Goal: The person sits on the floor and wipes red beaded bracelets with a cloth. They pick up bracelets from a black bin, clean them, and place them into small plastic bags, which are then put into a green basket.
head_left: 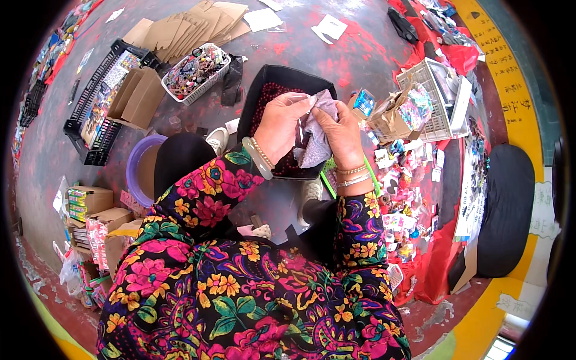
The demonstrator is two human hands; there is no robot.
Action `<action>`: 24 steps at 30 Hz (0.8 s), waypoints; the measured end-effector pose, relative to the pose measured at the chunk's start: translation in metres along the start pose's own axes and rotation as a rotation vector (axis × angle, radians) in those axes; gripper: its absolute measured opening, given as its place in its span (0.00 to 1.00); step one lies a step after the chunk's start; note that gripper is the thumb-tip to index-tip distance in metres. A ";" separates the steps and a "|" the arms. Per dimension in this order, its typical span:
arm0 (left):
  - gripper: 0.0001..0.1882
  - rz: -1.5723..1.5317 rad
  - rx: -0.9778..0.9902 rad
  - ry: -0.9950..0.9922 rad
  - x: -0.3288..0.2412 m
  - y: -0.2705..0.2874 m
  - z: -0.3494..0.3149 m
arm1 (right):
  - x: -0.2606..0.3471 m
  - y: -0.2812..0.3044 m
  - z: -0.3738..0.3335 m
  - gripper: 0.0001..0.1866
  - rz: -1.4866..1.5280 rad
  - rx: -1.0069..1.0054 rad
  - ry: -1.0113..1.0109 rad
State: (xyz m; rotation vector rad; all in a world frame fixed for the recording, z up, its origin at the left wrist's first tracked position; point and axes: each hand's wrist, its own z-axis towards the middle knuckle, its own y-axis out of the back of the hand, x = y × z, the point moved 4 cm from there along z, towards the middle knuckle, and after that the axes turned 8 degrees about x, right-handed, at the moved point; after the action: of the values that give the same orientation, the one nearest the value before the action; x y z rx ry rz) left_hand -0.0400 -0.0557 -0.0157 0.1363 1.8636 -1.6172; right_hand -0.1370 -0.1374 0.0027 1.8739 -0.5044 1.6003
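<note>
A small greyish-lavender cloth (317,135) with a speckled surface is held up in front of me between both hands. My left hand (281,123) is closed in a pinch at its upper edge, where a bit of something whitish shows at the fingertips. On the other side, my right hand (343,135) grips the cloth between thumb and fingers. Directly under the hands stands a black bin (254,84), with many small dark red beads or balls (271,93) inside. Part of the bin's contents is hidden by my hands and the cloth.
To the left are a white basket of hair ties (198,72), a black crate (90,114), an open carton (137,99) and a purple tub (139,171). Flattened cardboard (189,30) lies beyond. At right, a beige crate (420,96) adjoins scattered small packages (408,180).
</note>
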 end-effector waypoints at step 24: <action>0.10 0.003 0.013 -0.044 -0.024 0.002 0.007 | 0.041 -0.012 -0.024 0.19 -0.368 -0.066 0.487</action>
State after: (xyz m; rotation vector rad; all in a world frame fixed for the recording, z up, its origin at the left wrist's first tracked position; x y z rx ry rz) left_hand -0.0175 -0.0540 -0.0045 0.1087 1.8192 -1.6184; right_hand -0.1393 -0.1085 0.0421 1.3593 0.0012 1.6770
